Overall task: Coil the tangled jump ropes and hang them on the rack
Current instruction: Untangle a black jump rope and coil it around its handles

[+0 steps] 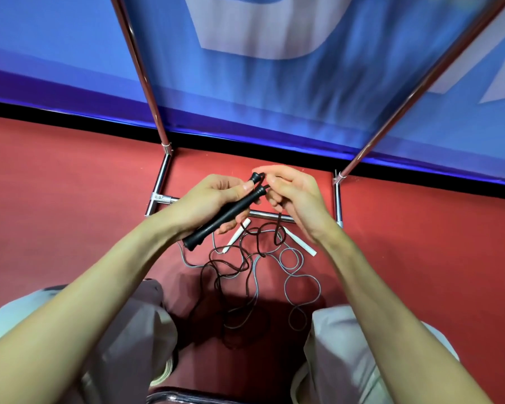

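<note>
Black handles point(228, 212) rigid, light, paired, gripped in left hand point(213, 199) | dark cord point(233, 266) thin, limp, snag-prone, pinched near handle tops by right hand point(292, 196), best taken there | below hands, tangled with grey rope point(301, 275), white handles point(236, 236) | rack point(161, 182) just beyond.

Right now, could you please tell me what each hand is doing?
Left hand: grips the black handles.
Right hand: fingers pinch the dark rope near the handle tops.
</note>
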The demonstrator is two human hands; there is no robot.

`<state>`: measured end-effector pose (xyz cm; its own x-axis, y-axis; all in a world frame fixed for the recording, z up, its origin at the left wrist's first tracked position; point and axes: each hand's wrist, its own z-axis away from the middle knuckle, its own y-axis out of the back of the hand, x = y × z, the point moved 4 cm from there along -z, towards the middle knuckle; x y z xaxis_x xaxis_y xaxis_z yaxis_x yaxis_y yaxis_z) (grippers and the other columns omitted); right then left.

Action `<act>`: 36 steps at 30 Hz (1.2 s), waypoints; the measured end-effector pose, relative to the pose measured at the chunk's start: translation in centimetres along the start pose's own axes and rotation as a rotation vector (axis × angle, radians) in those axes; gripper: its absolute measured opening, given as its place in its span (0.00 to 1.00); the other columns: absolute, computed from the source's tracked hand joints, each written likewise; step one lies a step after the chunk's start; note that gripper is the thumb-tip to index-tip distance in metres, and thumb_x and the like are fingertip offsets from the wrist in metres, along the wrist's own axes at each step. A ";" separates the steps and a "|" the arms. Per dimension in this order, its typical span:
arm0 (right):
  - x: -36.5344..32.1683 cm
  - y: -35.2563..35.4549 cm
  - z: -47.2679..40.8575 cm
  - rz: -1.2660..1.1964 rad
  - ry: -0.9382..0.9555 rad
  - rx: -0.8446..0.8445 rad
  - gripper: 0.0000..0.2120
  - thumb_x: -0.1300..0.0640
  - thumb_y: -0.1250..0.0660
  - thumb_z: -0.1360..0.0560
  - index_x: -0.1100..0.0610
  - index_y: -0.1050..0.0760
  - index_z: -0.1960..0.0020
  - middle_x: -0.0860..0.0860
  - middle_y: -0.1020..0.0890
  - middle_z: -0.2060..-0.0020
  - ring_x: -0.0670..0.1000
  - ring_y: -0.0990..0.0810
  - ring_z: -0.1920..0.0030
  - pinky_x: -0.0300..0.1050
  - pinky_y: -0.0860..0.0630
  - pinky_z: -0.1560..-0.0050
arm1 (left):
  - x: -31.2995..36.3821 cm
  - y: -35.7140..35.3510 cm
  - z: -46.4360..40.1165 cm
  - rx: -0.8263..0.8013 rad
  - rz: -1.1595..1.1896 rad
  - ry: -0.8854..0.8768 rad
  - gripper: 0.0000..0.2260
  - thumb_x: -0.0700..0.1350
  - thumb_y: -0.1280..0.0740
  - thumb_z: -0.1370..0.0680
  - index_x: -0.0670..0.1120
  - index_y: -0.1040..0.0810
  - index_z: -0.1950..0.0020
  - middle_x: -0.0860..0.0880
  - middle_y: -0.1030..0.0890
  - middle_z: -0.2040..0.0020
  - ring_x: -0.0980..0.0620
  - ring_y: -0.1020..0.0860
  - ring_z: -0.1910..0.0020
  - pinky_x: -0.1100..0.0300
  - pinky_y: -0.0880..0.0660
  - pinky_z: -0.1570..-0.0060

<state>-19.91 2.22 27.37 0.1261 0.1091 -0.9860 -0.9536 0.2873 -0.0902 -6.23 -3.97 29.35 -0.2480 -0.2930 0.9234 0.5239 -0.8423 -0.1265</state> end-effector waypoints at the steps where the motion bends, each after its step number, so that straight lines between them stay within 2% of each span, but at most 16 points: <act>1: 0.1 0.0 0.0 -0.002 -0.007 0.022 0.07 0.57 0.36 0.25 0.57 0.21 0.50 0.48 0.32 0.74 0.44 0.34 0.72 0.37 0.39 0.71 | -0.1 -0.1 0.0 -0.003 -0.011 0.009 0.13 0.45 0.42 0.18 0.37 0.27 0.55 0.42 0.28 0.71 0.53 0.34 0.82 0.65 0.38 0.82; 3: 0.2 -0.1 -0.1 0.080 0.014 0.069 0.08 0.57 0.37 0.21 0.58 0.23 0.57 0.46 0.33 0.76 0.43 0.36 0.74 0.35 0.41 0.72 | -0.3 -0.3 0.1 -0.002 -0.032 0.028 0.12 0.45 0.41 0.18 0.37 0.28 0.55 0.42 0.27 0.71 0.53 0.33 0.82 0.65 0.37 0.81; 5: 0.3 -0.4 -0.2 0.185 0.060 0.091 0.12 0.53 0.37 0.22 0.58 0.25 0.61 0.48 0.36 0.76 0.45 0.40 0.75 0.37 0.43 0.73 | -0.5 -0.5 0.0 0.011 -0.046 0.039 0.11 0.44 0.40 0.18 0.37 0.28 0.55 0.42 0.27 0.71 0.53 0.33 0.82 0.64 0.37 0.80; 7: 0.2 -0.5 -0.2 0.216 0.082 0.116 0.14 0.51 0.37 0.23 0.59 0.26 0.63 0.49 0.37 0.75 0.45 0.41 0.74 0.38 0.45 0.73 | -0.6 -0.4 0.0 0.040 -0.060 0.043 0.13 0.45 0.38 0.19 0.37 0.28 0.58 0.40 0.25 0.69 0.52 0.31 0.80 0.64 0.34 0.79; 10: -0.2 0.2 -0.2 0.177 0.061 0.159 0.14 0.56 0.36 0.20 0.62 0.27 0.61 0.45 0.36 0.77 0.42 0.40 0.76 0.34 0.43 0.73 | -0.5 0.3 0.1 0.054 -0.025 0.094 0.15 0.49 0.31 0.25 0.37 0.21 0.59 0.35 0.21 0.63 0.49 0.27 0.75 0.63 0.30 0.76; 13: -0.6 0.8 -0.1 0.135 0.037 0.171 0.13 0.60 0.38 0.19 0.60 0.28 0.62 0.42 0.35 0.79 0.39 0.39 0.78 0.31 0.42 0.74 | -0.3 0.4 0.7 -0.036 0.022 0.234 0.15 0.51 0.30 0.29 0.38 0.19 0.57 0.40 0.17 0.64 0.52 0.25 0.77 0.65 0.28 0.78; 16: -1.0 1.0 0.0 0.112 0.040 0.188 0.14 0.59 0.39 0.19 0.59 0.28 0.63 0.42 0.34 0.80 0.40 0.38 0.78 0.32 0.41 0.74 | -0.3 0.2 1.4 -0.147 -0.010 0.360 0.15 0.52 0.31 0.30 0.39 0.18 0.60 0.42 0.19 0.69 0.52 0.25 0.80 0.65 0.29 0.80; 20: -1.1 1.4 -0.1 0.106 0.075 0.228 0.15 0.58 0.38 0.19 0.57 0.28 0.65 0.43 0.32 0.79 0.40 0.37 0.77 0.33 0.41 0.74 | -0.6 -0.1 1.8 -0.241 -0.008 0.412 0.14 0.53 0.34 0.27 0.43 0.25 0.63 0.46 0.24 0.72 0.52 0.27 0.80 0.63 0.27 0.78; 23: -1.2 1.9 -0.2 0.140 0.114 0.280 0.15 0.58 0.37 0.19 0.57 0.27 0.65 0.44 0.29 0.77 0.43 0.34 0.75 0.36 0.38 0.71 | -0.5 -0.4 1.6 -0.253 -0.008 0.364 0.14 0.54 0.39 0.22 0.45 0.30 0.62 0.52 0.37 0.75 0.57 0.39 0.80 0.69 0.40 0.82; 25: -1.3 2.2 -0.3 0.230 0.169 0.305 0.20 0.55 0.39 0.18 0.61 0.31 0.67 0.49 0.32 0.74 0.46 0.35 0.71 0.41 0.38 0.67 | -0.4 -0.7 1.3 -0.228 -0.039 0.309 0.14 0.54 0.40 0.22 0.46 0.32 0.62 0.53 0.40 0.74 0.57 0.43 0.78 0.69 0.48 0.81; 27: -1.3 1.9 -0.5 0.260 0.175 0.325 0.22 0.52 0.43 0.18 0.63 0.35 0.66 0.53 0.36 0.70 0.48 0.37 0.67 0.44 0.39 0.64 | -0.1 -1.1 1.0 -0.215 -0.060 0.251 0.14 0.55 0.38 0.23 0.47 0.32 0.62 0.52 0.40 0.74 0.56 0.43 0.78 0.67 0.51 0.78; 29: -0.7 1.8 -0.9 0.135 0.092 0.368 0.20 0.52 0.46 0.16 0.57 0.33 0.66 0.48 0.32 0.70 0.43 0.33 0.66 0.39 0.34 0.61 | 0.3 -1.5 0.8 -0.221 -0.052 0.200 0.14 0.55 0.38 0.24 0.47 0.32 0.62 0.52 0.40 0.74 0.56 0.42 0.79 0.64 0.52 0.76; 31: -0.2 1.6 -1.2 -0.139 0.007 0.349 0.21 0.49 0.47 0.17 0.53 0.26 0.64 0.47 0.24 0.66 0.46 0.24 0.61 0.40 0.26 0.51 | 0.9 -1.9 0.7 -0.242 -0.021 0.147 0.13 0.54 0.38 0.24 0.47 0.32 0.62 0.52 0.40 0.75 0.56 0.42 0.79 0.63 0.52 0.76; 32: -0.2 1.4 -1.3 -0.279 -0.016 0.308 0.22 0.47 0.48 0.17 0.53 0.24 0.63 0.49 0.22 0.66 0.48 0.22 0.60 0.41 0.24 0.51 | 1.3 -2.1 0.6 -0.258 0.007 0.118 0.13 0.53 0.39 0.23 0.46 0.32 0.62 0.52 0.40 0.75 0.56 0.42 0.79 0.63 0.52 0.76; 33: -0.2 1.2 -1.3 -0.347 -0.039 0.270 0.23 0.43 0.48 0.18 0.53 0.24 0.63 0.50 0.23 0.67 0.48 0.22 0.64 0.41 0.24 0.56 | 1.7 -2.3 0.6 -0.273 0.046 0.089 0.13 0.53 0.40 0.23 0.46 0.33 0.62 0.53 0.40 0.76 0.57 0.42 0.80 0.63 0.52 0.77; 36: 0.1 -0.2 -0.7 -0.243 -0.111 0.146 0.30 0.33 0.49 0.26 0.61 0.29 0.63 0.51 0.33 0.76 0.45 0.31 0.77 0.39 0.32 0.71 | 3.1 -2.4 0.5 -0.264 0.155 -0.001 0.13 0.51 0.42 0.21 0.45 0.33 0.62 0.53 0.41 0.76 0.57 0.43 0.80 0.66 0.49 0.79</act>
<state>-19.93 1.47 27.18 0.3831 0.1215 -0.9157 -0.8434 0.4503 -0.2931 -7.82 -2.63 32.66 -0.1809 -0.4268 0.8861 0.3257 -0.8761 -0.3555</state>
